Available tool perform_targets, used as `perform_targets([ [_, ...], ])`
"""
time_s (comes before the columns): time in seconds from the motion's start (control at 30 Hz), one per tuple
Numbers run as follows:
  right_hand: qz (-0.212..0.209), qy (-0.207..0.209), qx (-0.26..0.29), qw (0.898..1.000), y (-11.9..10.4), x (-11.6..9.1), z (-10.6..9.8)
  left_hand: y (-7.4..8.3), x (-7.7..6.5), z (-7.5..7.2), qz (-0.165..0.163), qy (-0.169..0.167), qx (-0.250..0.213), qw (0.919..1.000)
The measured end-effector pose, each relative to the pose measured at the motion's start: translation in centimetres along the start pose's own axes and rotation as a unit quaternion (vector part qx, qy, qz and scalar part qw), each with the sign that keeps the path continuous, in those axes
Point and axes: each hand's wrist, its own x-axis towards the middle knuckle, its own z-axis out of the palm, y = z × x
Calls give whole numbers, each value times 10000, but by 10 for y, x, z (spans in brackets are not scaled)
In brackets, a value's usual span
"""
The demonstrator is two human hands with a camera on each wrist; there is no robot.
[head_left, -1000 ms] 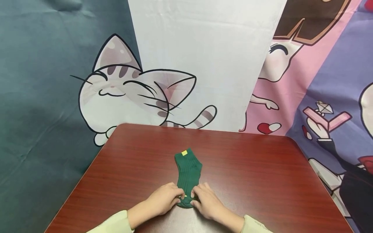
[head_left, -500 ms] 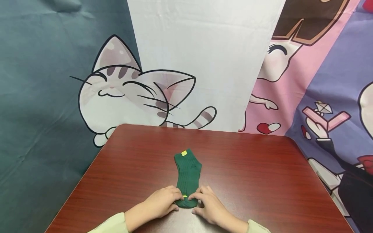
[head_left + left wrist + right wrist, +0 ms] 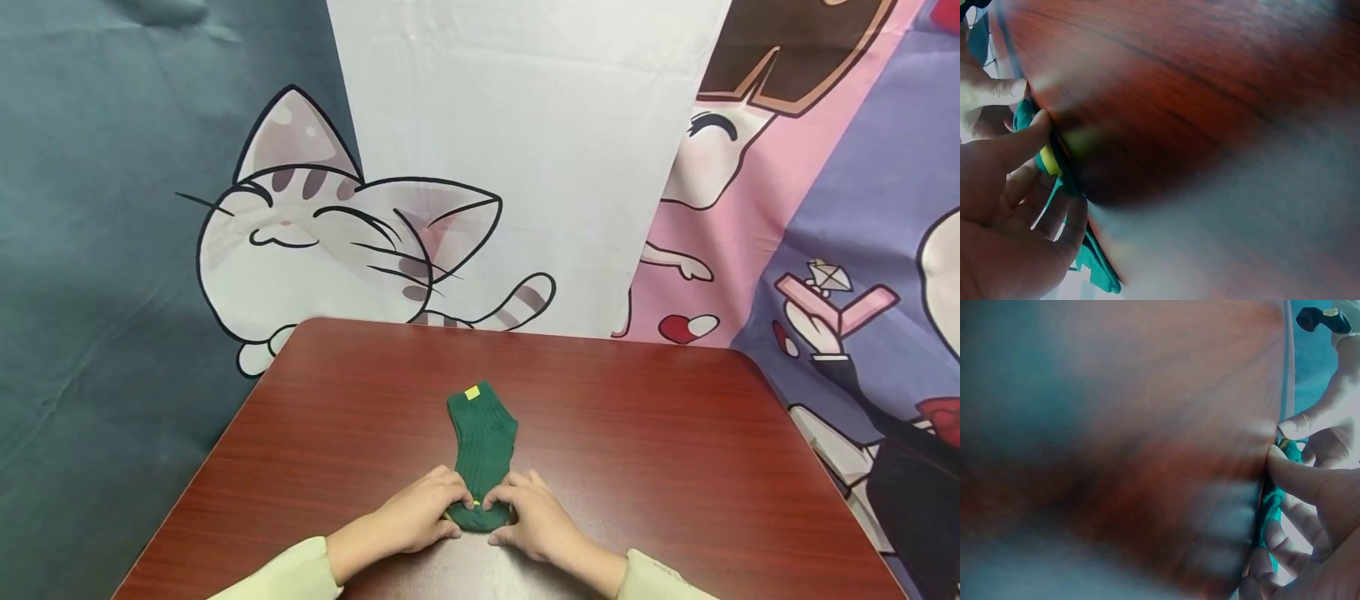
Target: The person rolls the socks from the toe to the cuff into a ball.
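Note:
A green ribbed sock (image 3: 483, 446) lies flat on the table, its cuff with a yellow label (image 3: 472, 392) at the far end and its heel bulging right. The near end is rolled or folded over into a rounded lump, with small bits of yellow showing. My left hand (image 3: 423, 510) grips that lump from the left, fingertips on top and thumb at the near edge. From the right, my right hand (image 3: 534, 515) pinches it the same way. In the left wrist view, a yellow patch (image 3: 1050, 161) shows on the green fabric between the fingers.
The reddish-brown wooden table (image 3: 637, 433) extends to both sides and behind the sock. A printed cloth backdrop (image 3: 540, 150) with cartoon figures hangs at its far edge. Pale green sleeves (image 3: 288, 573) cover both forearms.
Both thumbs have shifted toward the near edge of the sock, and the right fingertips have come left over the fold. A yellow edge now shows at the lump's left side.

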Motion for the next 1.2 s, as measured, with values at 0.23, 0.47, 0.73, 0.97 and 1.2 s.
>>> perform_targets([
  [0.23, -85, 148, 17, 9999, 1, 5, -2, -1, 3, 3, -298, 146, -406, 9986],
  [0.47, 15, 314, 213, 9993, 1, 6, -3, 0, 3, 2, -601, 434, -798, 9941],
  [0.73, 597, -167, 722, 9955, 1, 6, -6, 3, 8, 1, -877, 331, -889, 9916],
  [0.97, 547, -329, 838, 9944, 1, 8, -9, 4, 13, 0, -858, 360, -576, 9940],
  [1.2, 563, -350, 746, 9950, -2, 4, -12, 4, 13, 3, -854, 544, -483, 9937],
])
